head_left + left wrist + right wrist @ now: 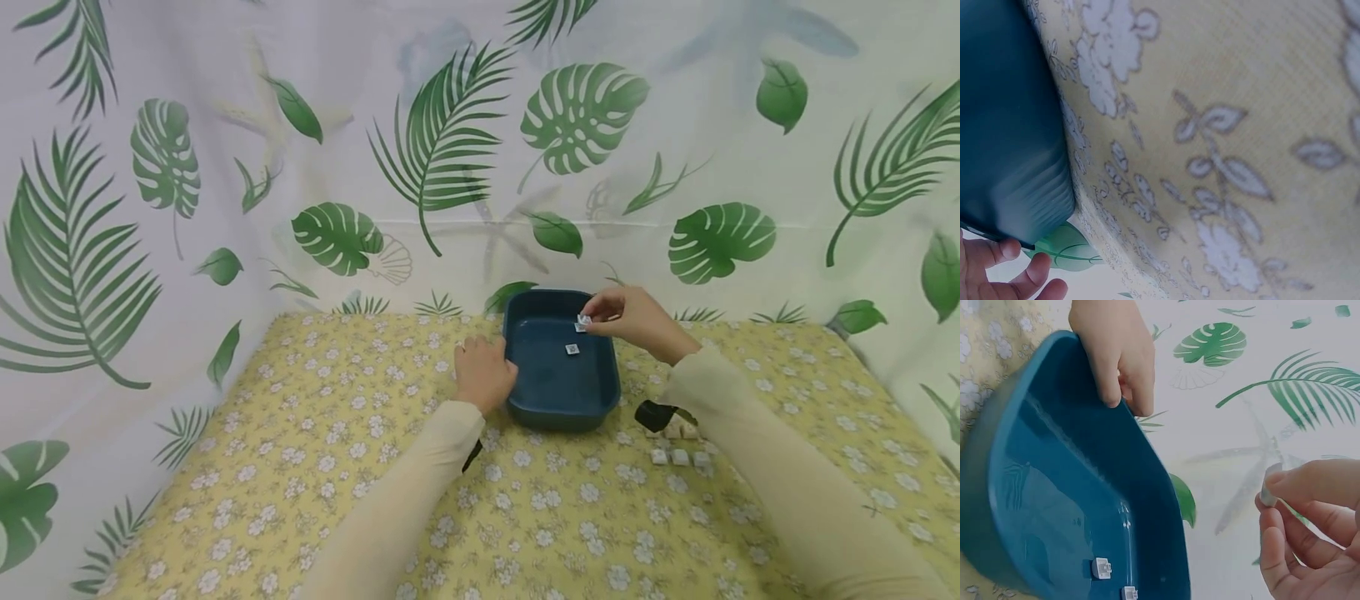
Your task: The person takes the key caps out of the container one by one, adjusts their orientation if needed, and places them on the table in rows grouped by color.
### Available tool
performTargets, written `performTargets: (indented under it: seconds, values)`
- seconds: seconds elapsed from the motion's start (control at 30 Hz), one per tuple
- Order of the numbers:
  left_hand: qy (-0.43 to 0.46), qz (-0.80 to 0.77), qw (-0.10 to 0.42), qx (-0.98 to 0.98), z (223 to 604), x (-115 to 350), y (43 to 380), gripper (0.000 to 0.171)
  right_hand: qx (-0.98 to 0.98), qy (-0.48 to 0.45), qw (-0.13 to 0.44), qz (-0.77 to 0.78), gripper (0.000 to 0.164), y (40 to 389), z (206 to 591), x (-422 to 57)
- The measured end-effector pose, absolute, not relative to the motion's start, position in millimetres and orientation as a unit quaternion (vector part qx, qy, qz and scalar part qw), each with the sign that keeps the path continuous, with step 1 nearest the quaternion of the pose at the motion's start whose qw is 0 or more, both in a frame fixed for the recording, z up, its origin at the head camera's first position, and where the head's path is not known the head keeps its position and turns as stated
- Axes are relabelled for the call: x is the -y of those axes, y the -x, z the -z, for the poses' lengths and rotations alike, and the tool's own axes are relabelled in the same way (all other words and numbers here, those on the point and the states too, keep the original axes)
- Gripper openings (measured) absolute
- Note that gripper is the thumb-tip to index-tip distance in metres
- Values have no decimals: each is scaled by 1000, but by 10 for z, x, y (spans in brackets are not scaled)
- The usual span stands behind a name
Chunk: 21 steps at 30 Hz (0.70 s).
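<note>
On the table stands a blue plastic tub [558, 387]. My left hand [482, 372] grips its left rim, and in the right wrist view the thumb lies over the inner side of the wall. Above the tub's far right part, my right hand [630, 315] pinches a small white keycap [1270, 484] between thumb and fingertips. Two more white keycaps lie on the tub floor: one keycap [572, 349] toward the middle, the other keycap [1129, 592] closer to the far wall. Their undersides with small stems show in the right wrist view.
To the right of the tub, a row of white keycaps [680, 457] and a row of beige keycaps [688, 432] sit on the floral tablecloth [337, 433], partly under my right forearm. A leaf-patterned curtain [465, 242] hangs right behind the tub.
</note>
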State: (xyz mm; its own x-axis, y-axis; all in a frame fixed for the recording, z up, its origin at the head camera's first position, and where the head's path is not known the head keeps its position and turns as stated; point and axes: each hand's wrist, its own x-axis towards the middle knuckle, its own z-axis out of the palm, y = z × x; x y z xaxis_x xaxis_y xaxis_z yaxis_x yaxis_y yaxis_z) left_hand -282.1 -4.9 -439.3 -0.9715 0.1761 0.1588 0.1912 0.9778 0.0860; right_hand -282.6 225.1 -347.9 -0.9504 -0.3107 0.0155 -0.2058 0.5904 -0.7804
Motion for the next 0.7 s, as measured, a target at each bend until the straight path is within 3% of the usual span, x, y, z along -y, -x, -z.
performTargets:
  seconds: [0.7]
  values:
    - [97,60,67,991,4380,56,2809,34,-852,131,83,500,49,2427,3564,-2662]
